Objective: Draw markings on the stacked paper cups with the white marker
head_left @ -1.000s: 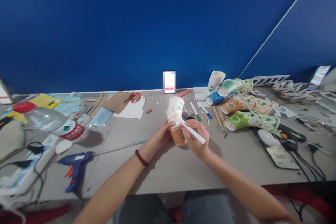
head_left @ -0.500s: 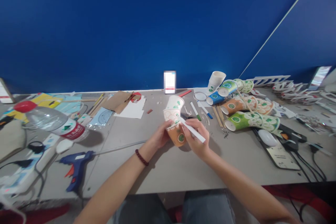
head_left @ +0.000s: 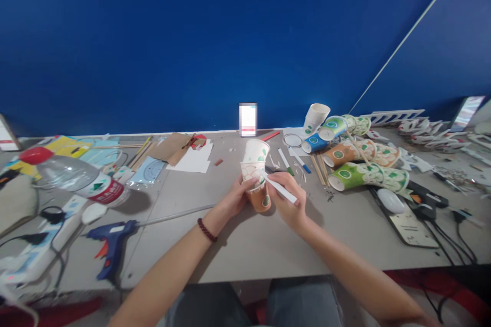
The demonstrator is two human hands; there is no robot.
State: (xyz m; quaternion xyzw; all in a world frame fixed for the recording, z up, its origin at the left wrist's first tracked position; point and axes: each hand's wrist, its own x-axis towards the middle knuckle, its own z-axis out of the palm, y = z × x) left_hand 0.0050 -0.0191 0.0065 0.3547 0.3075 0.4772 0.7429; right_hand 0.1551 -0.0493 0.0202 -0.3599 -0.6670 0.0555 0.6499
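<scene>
Near the middle of the table, my left hand is wrapped round a stack of joined paper cups, white with green leaf marks above and orange at the bottom. The stack stands nearly upright, leaning slightly. A white marker pen is pinched in my right hand, with its tip at the right side of the cups' middle section. My fingers partly hide that section, and whether the tip touches the paper I cannot tell.
Decorated cup stacks lie to the right, by plain nested cups, markers and wooden sticks. A blue glue gun, a bottle and a power strip are on the left. A phone stands against the wall.
The cup stack has turned and become more upright, its orange bottom shifting slightly right. My left fingers now reach further across its front. The marker has moved only a little.
</scene>
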